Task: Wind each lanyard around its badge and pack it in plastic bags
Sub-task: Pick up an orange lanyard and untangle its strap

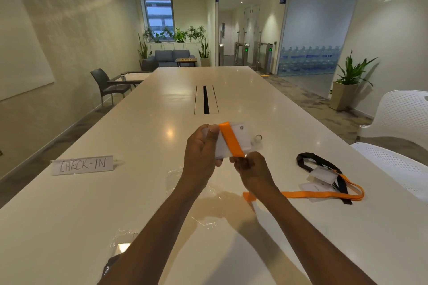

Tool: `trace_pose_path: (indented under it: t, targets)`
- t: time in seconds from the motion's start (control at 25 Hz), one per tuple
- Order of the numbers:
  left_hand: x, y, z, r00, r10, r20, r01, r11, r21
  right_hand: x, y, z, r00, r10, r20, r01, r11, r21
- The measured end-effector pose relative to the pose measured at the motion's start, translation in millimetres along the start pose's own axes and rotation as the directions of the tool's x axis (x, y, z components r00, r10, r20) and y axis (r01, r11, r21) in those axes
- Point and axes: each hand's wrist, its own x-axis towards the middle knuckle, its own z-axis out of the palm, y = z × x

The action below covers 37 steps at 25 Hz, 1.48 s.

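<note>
While the left hand grips the badge above the desk to steady it, the right hand pinches the orange lanyard, evidently keeping the wrap taut; its slack trails rightward past further badges.

Three badges, three lanyards

Gripping a clear badge above the white desk with the left hand, thumb on its face. Pinching an orange lanyard at the badge's lower edge with the right hand, strap crossing the badge diagonally. Lying nearby to the right: a black lanyard with more badges.
</note>
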Motion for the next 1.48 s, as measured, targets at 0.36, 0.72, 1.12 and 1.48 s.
trace_pose_path:
  t: [0.36,0.72,1.12,1.48]
  targets:
    - [20,-18,-3,0.961,0.159,-0.226,-0.06,0.918,0.393,-44,-39,0,0.983,-0.076,0.169,0.093,0.991,-0.097]
    - [24,-32,-14,0.932,0.339,-0.126,-0.169,0.716,0.677,-44,-106,-30,0.967,0.126,0.222,-0.095,0.985,-0.147]
    - [-16,-55,-6,0.969,0.241,0.062,-0.225,0.743,0.63,27,-160,-60,0.947,0.253,0.197,-0.273,0.959,0.078]
    - [-45,-41,11,0.936,0.329,0.125,-0.352,0.868,0.35,77,-126,-62,0.854,0.45,0.261,-0.492,0.861,0.126]
